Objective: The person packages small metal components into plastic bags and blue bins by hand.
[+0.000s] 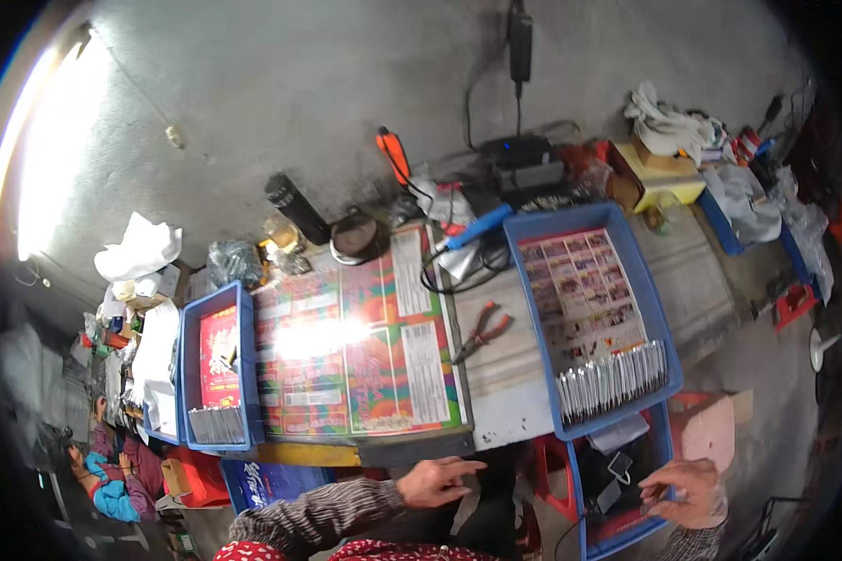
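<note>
My left hand (437, 481) hangs in front of the table's near edge, fingers stretched toward the right, holding nothing. My right hand (690, 491) is over the side of a lower blue bin (665, 439), its fingers bent but apart, with nothing visible between them. Inside that bin, near the right fingertips, lies a small white-framed piece (619, 465) beside dark items. Above on the table, a blue tray (533, 323) has a row of thin silver pieces (613, 383) standing along its near end. Pliers with red handles (485, 332) lie left of this tray.
A colourful printed sheet (299, 411) covers the table's left part, beside another blue tray (249, 374). Behind stand a black cylinder (297, 208), a blue-handled tool with a cable (477, 227) and a black box (524, 164). Another person (112, 477) is at far left.
</note>
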Tool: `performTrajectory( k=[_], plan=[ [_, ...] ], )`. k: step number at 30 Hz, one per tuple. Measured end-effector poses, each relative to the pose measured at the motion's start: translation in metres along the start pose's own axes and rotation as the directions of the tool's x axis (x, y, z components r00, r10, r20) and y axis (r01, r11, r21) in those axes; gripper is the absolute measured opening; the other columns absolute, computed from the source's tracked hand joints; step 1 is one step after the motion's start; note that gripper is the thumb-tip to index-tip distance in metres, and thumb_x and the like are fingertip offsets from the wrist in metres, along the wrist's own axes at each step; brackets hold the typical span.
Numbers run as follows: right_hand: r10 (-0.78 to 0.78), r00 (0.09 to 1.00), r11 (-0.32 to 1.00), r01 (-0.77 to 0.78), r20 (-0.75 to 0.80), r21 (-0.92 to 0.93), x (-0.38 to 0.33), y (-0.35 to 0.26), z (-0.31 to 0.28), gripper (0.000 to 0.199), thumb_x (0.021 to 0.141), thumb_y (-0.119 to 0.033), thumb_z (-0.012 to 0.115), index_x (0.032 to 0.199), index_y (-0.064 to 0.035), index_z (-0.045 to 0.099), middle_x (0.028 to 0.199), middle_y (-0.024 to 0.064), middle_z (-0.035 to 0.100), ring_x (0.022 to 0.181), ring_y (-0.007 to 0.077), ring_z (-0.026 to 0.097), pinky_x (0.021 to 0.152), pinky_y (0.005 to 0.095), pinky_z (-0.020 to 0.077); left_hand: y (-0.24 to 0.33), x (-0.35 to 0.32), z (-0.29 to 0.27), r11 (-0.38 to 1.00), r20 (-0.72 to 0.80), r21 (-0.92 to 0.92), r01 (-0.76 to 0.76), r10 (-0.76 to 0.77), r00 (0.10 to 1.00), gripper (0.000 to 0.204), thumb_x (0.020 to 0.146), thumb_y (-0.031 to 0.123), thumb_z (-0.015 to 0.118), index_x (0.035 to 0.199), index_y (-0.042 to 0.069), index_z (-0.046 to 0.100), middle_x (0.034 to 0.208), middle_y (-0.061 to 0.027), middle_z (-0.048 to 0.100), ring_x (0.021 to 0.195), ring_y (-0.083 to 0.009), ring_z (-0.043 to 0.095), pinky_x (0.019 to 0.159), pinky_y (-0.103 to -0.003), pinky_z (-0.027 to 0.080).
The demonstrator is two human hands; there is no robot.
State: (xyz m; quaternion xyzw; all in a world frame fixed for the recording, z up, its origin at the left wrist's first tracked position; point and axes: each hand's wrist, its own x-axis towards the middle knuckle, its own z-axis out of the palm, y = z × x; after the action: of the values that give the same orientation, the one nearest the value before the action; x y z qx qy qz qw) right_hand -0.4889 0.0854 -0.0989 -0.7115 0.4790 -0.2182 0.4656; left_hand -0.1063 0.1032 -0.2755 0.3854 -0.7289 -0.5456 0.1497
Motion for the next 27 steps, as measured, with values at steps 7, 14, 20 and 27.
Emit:
performTrajectory(
  k=[7, 14, 20, 27],
  plan=[
    [-0.249, 0.964, 0.936, 0.215, 0.096, 0.279, 0.027, 0.014, 0.024, 0.035, 0.063, -0.002, 0.08, 0.091, 0.0095, 0.063, 0.077, 0.0169, 0.067, 0.068, 0.0215, 0.067, 0.062, 0.0283, 0.0556, -0.005, -0.063, -0.036, 0.977, -0.206, 0.11, 0.181, -0.156, 0.966, 0.042, 0.085, 0.012, 0.061, 0.125, 0.009, 0.051, 0.093, -0.0132, 0.061, 0.076, -0.0251, 0.064, 0.067, -0.036, 0.054],
    [-0.565, 0.709, 0.824, 0.503, 0.421, 0.26, 0.081, -0.012, 0.0, 0.039, 0.069, -0.02, 0.079, 0.101, -0.0025, 0.063, 0.091, 0.0138, 0.064, 0.082, 0.0318, 0.064, 0.067, 0.0394, 0.0516, -0.016, -0.079, -0.021, 0.965, -0.338, 0.126, 0.231, -0.177, 0.924, 0.038, 0.081, 0.009, 0.062, 0.119, 0.011, 0.056, 0.087, -0.0139, 0.059, 0.072, -0.0289, 0.063, 0.064, -0.037, 0.053],
    [-0.751, 0.572, 0.66, 0.628, 0.33, 0.413, 0.133, -0.02, -0.018, 0.039, 0.067, -0.018, 0.078, 0.097, 0.0008, 0.061, 0.089, 0.016, 0.064, 0.078, 0.0342, 0.064, 0.065, 0.0411, 0.0525, -0.002, -0.042, -0.028, 0.947, -0.376, 0.148, 0.284, -0.212, 0.902, 0.04, 0.079, 0.005, 0.058, 0.119, 0.01, 0.056, 0.085, -0.0146, 0.058, 0.072, -0.0312, 0.062, 0.063, -0.039, 0.051],
    [-0.775, 0.524, 0.631, 0.649, 0.352, 0.424, 0.19, -0.061, -0.026, 0.041, 0.063, -0.02, 0.077, 0.091, 0.0054, 0.061, 0.086, 0.0189, 0.065, 0.078, 0.035, 0.064, 0.066, 0.0424, 0.0526, -0.037, -0.017, -0.05, 0.915, -0.526, 0.264, 0.305, -0.128, 0.841, 0.039, 0.078, 0.009, 0.06, 0.117, 0.01, 0.055, 0.094, -0.0163, 0.061, 0.076, -0.0338, 0.062, 0.065, -0.041, 0.052]
  ],
)
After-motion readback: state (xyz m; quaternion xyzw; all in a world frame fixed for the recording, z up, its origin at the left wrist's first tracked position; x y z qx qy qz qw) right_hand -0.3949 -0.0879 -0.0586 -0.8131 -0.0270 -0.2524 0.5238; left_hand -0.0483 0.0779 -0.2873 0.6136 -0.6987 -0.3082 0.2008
